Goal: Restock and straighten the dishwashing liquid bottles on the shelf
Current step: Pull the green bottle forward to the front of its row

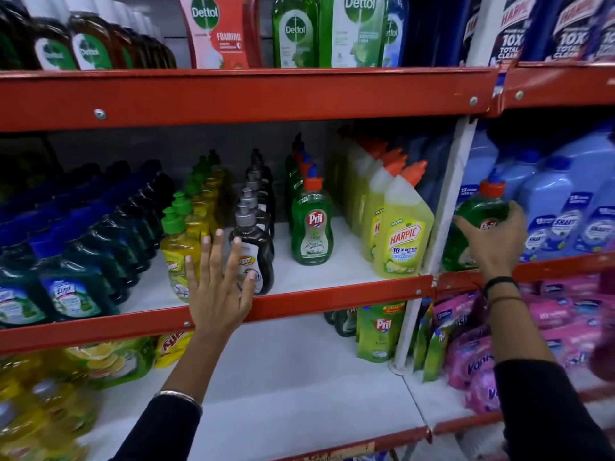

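Note:
On the middle shelf stand rows of dishwashing bottles: a green Pril row, a black row with silver caps and a yellow row with green caps. My left hand is spread open in front of the black and yellow front bottles, fingertips at their labels, holding nothing. My right hand grips a green Pril bottle with an orange cap at the right bay, in front of the blue jugs and just right of the white upright post.
Yellow-green Harpic bottles stand right of the Pril row. Dark blue-capped bottles fill the left. Blue jugs crowd the right bay. Pril pouches and pink packs sit below. Bare white shelf shows beside the Pril row.

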Available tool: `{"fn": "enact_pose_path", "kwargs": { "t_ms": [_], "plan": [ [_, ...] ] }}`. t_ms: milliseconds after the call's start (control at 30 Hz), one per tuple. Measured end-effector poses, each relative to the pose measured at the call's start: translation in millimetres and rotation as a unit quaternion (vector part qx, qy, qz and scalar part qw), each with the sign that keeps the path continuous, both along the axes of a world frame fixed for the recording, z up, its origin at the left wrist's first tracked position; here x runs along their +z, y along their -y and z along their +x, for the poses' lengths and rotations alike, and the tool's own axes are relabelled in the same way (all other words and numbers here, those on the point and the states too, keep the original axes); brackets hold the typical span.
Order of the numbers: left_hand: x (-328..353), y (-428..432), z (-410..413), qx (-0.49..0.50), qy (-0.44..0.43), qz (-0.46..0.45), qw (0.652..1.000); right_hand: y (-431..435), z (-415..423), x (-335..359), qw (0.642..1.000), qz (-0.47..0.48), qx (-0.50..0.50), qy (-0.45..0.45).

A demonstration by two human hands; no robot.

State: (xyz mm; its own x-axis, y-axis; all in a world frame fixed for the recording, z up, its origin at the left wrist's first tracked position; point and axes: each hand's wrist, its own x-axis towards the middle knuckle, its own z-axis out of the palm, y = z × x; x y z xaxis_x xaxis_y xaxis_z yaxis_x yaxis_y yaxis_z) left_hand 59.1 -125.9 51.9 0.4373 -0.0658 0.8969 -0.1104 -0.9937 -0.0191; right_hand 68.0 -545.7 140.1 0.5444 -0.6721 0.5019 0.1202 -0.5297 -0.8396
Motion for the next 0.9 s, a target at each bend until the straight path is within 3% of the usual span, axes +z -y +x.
{"fn": "enact_pose_path", "kwargs": {
  "t_ms": [167, 367, 700, 900],
  "plan": [
    [-1.5, -0.5, 2.2, 0.007, 0.012, 0.008, 1.000, -14.7, -16.4, 9.0, 0.994, -0.031, -0.073, 0.077],
    [-0.8, 0.1, 2.5, 0.004, 0.019, 0.003, 1.000, -53.2, -49.7, 35.5, 0.983, -0.110, -0.113, 0.091],
    [-1.6, -0.7, 2.4, 0.008, 0.024, 0.006, 1.000, -157.3, -62.5, 33.9, 0.991, -0.097, 0.059, 0.077],
    [-1.4, -0.4, 3.8, -0.001, 0.024, -0.004, 1.000, -204.2, -34.2, 24.2, 0.988, -0.108, 0.100, 0.039]
  ]
}}
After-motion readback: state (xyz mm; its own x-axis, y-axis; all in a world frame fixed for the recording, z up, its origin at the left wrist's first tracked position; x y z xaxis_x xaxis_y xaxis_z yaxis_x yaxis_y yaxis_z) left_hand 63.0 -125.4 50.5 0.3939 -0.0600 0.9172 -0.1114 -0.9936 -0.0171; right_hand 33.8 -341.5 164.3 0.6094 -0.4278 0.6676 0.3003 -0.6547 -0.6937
